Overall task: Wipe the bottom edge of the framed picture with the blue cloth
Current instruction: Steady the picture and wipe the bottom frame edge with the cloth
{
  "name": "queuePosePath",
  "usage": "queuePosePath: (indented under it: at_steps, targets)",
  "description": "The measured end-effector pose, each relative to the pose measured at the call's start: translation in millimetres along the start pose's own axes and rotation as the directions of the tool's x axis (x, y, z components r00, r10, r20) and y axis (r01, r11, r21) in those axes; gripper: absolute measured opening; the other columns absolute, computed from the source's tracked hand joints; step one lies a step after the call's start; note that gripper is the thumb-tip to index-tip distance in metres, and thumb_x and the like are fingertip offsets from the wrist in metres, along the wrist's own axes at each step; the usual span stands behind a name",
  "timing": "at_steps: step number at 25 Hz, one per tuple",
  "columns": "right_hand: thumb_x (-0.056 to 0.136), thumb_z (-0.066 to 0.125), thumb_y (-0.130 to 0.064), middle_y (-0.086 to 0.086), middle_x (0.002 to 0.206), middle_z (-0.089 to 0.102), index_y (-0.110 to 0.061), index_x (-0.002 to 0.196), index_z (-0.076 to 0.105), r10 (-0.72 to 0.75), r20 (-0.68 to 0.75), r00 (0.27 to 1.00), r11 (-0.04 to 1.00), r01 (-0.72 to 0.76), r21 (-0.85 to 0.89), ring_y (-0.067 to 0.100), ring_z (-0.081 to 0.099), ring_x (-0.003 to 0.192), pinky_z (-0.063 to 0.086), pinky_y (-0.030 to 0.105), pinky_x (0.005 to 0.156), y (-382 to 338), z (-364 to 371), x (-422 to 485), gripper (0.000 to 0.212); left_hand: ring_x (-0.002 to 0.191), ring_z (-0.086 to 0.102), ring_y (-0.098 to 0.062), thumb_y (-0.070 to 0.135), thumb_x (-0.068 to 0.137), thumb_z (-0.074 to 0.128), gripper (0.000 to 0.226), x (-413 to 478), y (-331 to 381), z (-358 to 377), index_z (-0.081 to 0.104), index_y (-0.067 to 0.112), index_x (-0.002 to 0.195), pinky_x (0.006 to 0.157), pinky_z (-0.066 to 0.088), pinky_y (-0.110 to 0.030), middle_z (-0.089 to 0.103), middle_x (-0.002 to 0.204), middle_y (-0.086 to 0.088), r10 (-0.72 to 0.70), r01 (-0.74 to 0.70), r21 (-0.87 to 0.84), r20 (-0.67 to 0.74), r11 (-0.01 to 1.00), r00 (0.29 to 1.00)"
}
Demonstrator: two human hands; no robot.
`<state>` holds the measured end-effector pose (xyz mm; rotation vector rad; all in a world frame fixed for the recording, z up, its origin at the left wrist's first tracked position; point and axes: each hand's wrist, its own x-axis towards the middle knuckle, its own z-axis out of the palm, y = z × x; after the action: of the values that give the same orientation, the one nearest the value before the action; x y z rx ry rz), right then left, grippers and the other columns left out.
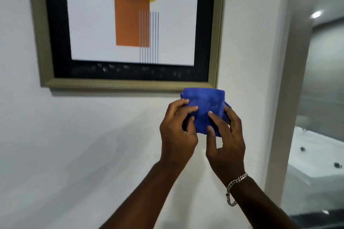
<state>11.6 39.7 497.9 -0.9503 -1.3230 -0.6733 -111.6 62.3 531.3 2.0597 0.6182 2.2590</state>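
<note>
A framed picture [42, 46] hangs on the white wall, with a dull gold frame, a black mat and an orange and yellow print. Its bottom edge [115, 84] runs across the middle of the view, and pale smudges mark the black mat just above it. A folded blue cloth [204, 106] sits just below the frame's lower right corner, its top edge close under the frame. My left hand [176, 130] grips the cloth's left side. My right hand [225, 139], with a silver bracelet on the wrist, grips the right side.
A white wall corner [275, 98] stands right of the picture. Beyond it a doorway shows a white bathtub [316, 158] with round metal fittings. Bare white wall spreads below and left of the frame.
</note>
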Motion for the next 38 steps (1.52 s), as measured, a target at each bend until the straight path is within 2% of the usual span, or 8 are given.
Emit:
queuePosePath:
  at_steps: [6, 9, 15, 23, 28, 32, 35, 38]
  targets:
    - [0.085, 0.064, -0.009, 0.021, 0.149, 0.036, -0.014, 0.129, 0.054, 0.009, 0.001, 1.000, 0.964, -0.008, -0.266, 0.038, 0.036, 0.137, 0.039, 0.056, 0.108, -11.6, 27.0, 72.7, 0.045, 0.104, 0.061, -0.012, -0.013, 0.079, 0.065, 0.028, 78.6, 0.9, -4.4, 0.069, -0.001, 0.104, 0.090, 0.046, -0.005, 0.067, 0.113, -0.015, 0.110, -0.110, 0.002, 0.030, 0.994, 0.993]
    - [0.085, 0.060, -0.001, 0.023, 0.148, 0.039, -0.007, 0.137, 0.047, -0.180, 0.074, 0.981, 0.902, 0.194, -0.385, 0.042, 0.034, 0.139, 0.033, 0.055, 0.112, -15.9, 44.7, 88.5, 0.055, 0.096, 0.056, -0.003, -0.011, 0.080, 0.064, 0.024, 93.5, -5.5, -6.6, 0.067, 0.001, 0.100, 0.088, 0.043, -0.001, 0.068, 0.105, -0.014, 0.157, -0.159, 0.012, 0.091, 0.987, 0.983]
    - [0.090, 0.036, -0.017, 0.017, 0.145, 0.046, -0.001, 0.135, 0.048, -0.209, 0.079, 0.975, 0.923, 0.224, -0.312, 0.032, 0.037, 0.139, 0.029, 0.057, 0.113, -11.4, 70.4, 79.3, 0.049, 0.103, 0.064, -0.034, -0.009, 0.073, 0.048, 0.037, 156.8, -27.4, -41.9, 0.064, -0.005, 0.107, 0.095, 0.050, -0.037, 0.067, 0.110, -0.023, 0.370, -0.418, 0.210, 0.233, 0.884, 0.899]
    - [0.099, 0.031, -0.040, 0.011, 0.143, 0.048, -0.014, 0.136, 0.045, -0.293, -0.024, 0.956, 0.889, 0.263, -0.376, 0.027, 0.033, 0.140, 0.018, 0.046, 0.119, 4.9, 101.5, 81.5, 0.047, 0.151, 0.011, -0.028, 0.042, 0.096, 0.026, 0.064, 266.0, -66.3, -76.4, 0.017, 0.012, 0.152, 0.122, 0.014, -0.049, 0.016, 0.162, -0.010, 0.426, -0.740, 0.617, 0.614, 0.267, 0.665]
    - [0.098, 0.035, -0.041, 0.010, 0.127, 0.061, -0.017, 0.123, 0.055, -0.214, -0.233, 0.949, 0.943, 0.137, -0.304, 0.028, 0.048, 0.125, 0.030, 0.047, 0.110, -7.1, 122.3, 91.5, 0.040, 0.151, 0.011, -0.028, 0.049, 0.094, 0.023, 0.070, 268.4, -69.0, -73.0, 0.015, 0.010, 0.151, 0.122, 0.013, -0.049, 0.015, 0.163, -0.012, 0.454, -0.745, 0.626, 0.608, 0.231, 0.651]
    - [0.097, 0.037, -0.039, 0.011, 0.134, 0.057, -0.016, 0.127, 0.053, -0.341, -0.157, 0.927, 0.902, 0.275, -0.333, 0.029, 0.043, 0.132, 0.030, 0.051, 0.110, 1.4, 118.5, 78.9, 0.041, 0.151, 0.008, -0.030, 0.053, 0.095, 0.019, 0.074, 267.5, -67.7, -79.5, 0.013, 0.005, 0.151, 0.122, 0.013, -0.050, 0.012, 0.162, -0.016, 0.433, -0.787, 0.594, 0.672, 0.169, 0.601]
    - [0.097, 0.038, -0.036, 0.010, 0.131, 0.059, -0.015, 0.122, 0.058, -0.141, -0.315, 0.939, 0.966, 0.062, -0.250, 0.028, 0.046, 0.128, 0.031, 0.048, 0.109, -19.7, 134.4, 88.5, 0.038, 0.151, 0.007, -0.030, 0.053, 0.095, 0.019, 0.074, 267.7, -67.9, -79.0, 0.013, 0.005, 0.151, 0.122, 0.014, -0.050, 0.012, 0.162, -0.016, 0.449, -0.804, 0.578, 0.686, 0.140, 0.572]
    - [0.097, 0.038, -0.038, 0.009, 0.131, 0.059, -0.018, 0.123, 0.055, -0.262, -0.227, 0.938, 0.945, 0.202, -0.257, 0.027, 0.044, 0.130, 0.028, 0.048, 0.112, -21.0, 135.1, 77.9, 0.037, 0.151, 0.006, -0.028, 0.054, 0.095, 0.020, 0.074, 272.3, -70.5, -89.1, 0.011, 0.007, 0.152, 0.122, 0.015, -0.050, 0.011, 0.163, -0.013, 0.467, -0.828, 0.546, 0.704, 0.128, 0.536]
